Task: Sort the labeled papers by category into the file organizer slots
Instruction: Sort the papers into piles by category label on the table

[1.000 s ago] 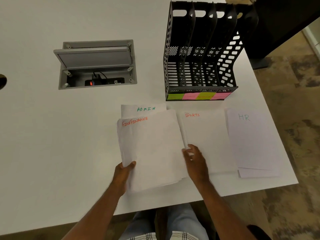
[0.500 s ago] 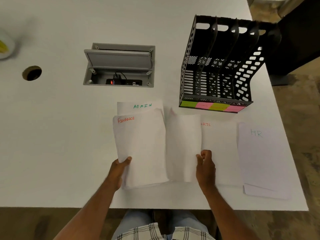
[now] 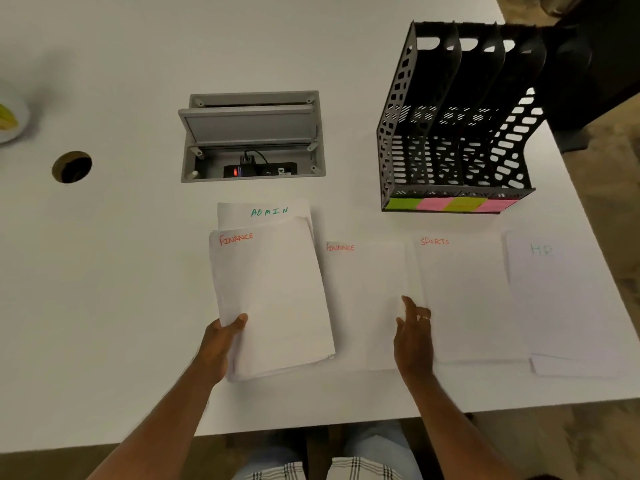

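My left hand (image 3: 218, 344) grips the lower left corner of a paper stack (image 3: 273, 299) whose top sheet reads FINANCE. An ADMIN sheet (image 3: 266, 213) pokes out behind the stack. Just right of it a single FINANCE sheet (image 3: 363, 299) lies flat on the table. My right hand (image 3: 414, 337) rests at that sheet's right edge with fingers apart, gripping nothing. Further right lie a SPORTS pile (image 3: 464, 299) and an HR pile (image 3: 561, 299). The black file organizer (image 3: 450, 133) stands behind them, its slots empty, with green and pink sticky labels (image 3: 450, 204) along its front.
An open grey cable box (image 3: 252, 136) is sunk into the white table (image 3: 104, 271) behind the stack. A round cable hole (image 3: 71, 167) and a plate (image 3: 8, 121) are at the far left. The table's right edge runs close to the HR pile.
My right hand carried the top FINANCE sheet off the stack to the right and laid it flat between the stack and the SPORTS pile. The view shifted, showing more of the table's left side.
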Demonstrator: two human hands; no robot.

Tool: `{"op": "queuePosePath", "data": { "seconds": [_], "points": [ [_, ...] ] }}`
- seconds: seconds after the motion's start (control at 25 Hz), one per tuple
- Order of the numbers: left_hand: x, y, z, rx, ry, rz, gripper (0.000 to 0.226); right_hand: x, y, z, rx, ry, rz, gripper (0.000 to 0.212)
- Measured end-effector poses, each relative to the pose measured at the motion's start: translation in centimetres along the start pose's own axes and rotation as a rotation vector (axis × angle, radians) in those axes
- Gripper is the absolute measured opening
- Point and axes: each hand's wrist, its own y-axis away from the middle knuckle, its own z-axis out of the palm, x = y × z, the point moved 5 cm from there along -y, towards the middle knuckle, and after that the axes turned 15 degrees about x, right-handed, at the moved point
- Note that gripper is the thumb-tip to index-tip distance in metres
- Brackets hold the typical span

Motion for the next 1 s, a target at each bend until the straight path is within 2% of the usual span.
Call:
{"op": "queuePosePath", "data": {
  "seconds": [0.08,0.24,0.32,0.4,0.44,0.52,0.64,0.8,1.0],
  "points": [
    [-0.1,-0.5,-0.4,-0.021,-0.026,-0.007,0.041,-0.5,-0.1,0.6,0.035,0.058,-0.029,0.040],
    [-0.9,-0.7,0.2,-0.063,-0.033,-0.054,0.037,-1.8,-1.5,0.6,0.088,0.234,0.026,0.040],
    [-1.5,-1.0,0.8,-0.093,-0.029,-0.079,0.034,-4.0,-1.6,1.0,0.076,0.030,0.043,0.031],
    [-1.8,-1.2,1.2,-0.113,-0.033,-0.092,0.030,-6.8,-0.7,2.5,-0.118,-0.276,0.272,0.034],
    [-1.9,-1.3,1.4,-0.125,-0.033,-0.098,0.027,-8.0,0.3,3.6,-0.254,-0.340,0.387,0.040],
    [-1.8,-1.2,1.7,-0.158,-0.020,-0.110,0.024,-9.7,2.3,5.4,-0.395,-0.293,0.423,0.043],
    [-1.7,-1.4,1.4,-0.192,0.007,-0.135,0.025,-9.6,2.9,5.9,-0.290,-0.269,0.431,0.032],
    [-2.2,-1.7,1.0,-0.251,0.046,-0.176,0.031,-9.4,2.9,5.5,-0.227,-0.296,0.370,0.033],
    [-2.3,-1.6,1.2,-0.232,0.062,-0.187,0.031,-9.2,3.0,4.3,-0.096,-0.289,0.332,0.016]
  ]
}}
